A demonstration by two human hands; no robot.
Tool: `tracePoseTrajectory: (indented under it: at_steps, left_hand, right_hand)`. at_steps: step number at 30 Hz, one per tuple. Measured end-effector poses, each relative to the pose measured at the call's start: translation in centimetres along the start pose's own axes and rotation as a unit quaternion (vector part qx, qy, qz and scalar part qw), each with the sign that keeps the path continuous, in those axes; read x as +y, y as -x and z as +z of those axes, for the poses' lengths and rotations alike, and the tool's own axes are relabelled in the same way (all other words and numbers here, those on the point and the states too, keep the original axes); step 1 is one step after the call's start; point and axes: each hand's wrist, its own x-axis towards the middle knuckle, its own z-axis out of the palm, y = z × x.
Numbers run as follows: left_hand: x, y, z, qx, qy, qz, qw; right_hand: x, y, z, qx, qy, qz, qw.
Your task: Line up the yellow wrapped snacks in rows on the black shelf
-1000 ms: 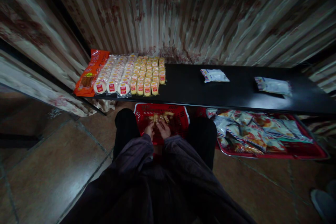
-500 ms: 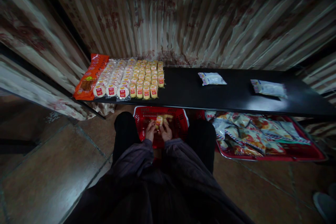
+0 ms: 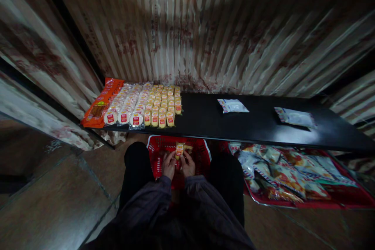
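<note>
My left hand (image 3: 169, 164) and my right hand (image 3: 188, 164) are close together over a red basket (image 3: 156, 152) between my knees. Both pinch a small yellow snack pack with a red label (image 3: 179, 150), held upright above the basket. More yellow packs (image 3: 188, 148) lie in the basket behind it. On the black shelf (image 3: 205, 119) ahead, rows of the same yellow packs (image 3: 164, 103) stand beside rows of round white packs (image 3: 125, 103) and an orange packet (image 3: 101, 99) at the far left.
Two white packets (image 3: 233, 106) (image 3: 294, 117) lie on the shelf's right part. A second red basket (image 3: 331, 199) full of mixed snack bags (image 3: 278, 170) sits on the tiled floor to my right. Striped curtains hang behind the shelf.
My hands rose from among the packs in the basket and now hold one yellow pack up between them. The view has tilted upward a little.
</note>
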Motion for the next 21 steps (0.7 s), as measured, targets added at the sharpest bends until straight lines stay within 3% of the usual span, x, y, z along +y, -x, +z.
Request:
tracePoseTrajectory:
  at_steps: [5,12,21]
  left_hand:
    - [2.0,-0.4,-0.1,-0.006,-0.032,0.071,0.997]
    - [5.1,-0.8,-0.3,0.002,-0.018,0.133,0.991]
    - [8.6,-3.3,0.4,0.016,-0.006,0.169,0.985]
  right_hand:
    - [-2.0,-0.5,-0.3,0.001,-0.012,0.001,1.0]
    - [-6.6,-0.9,-0.5,0.023,0.04,-0.072,0.996]
    - [-11.0,-4.3,-0.2,0.028,0.075,-0.12,0.989]
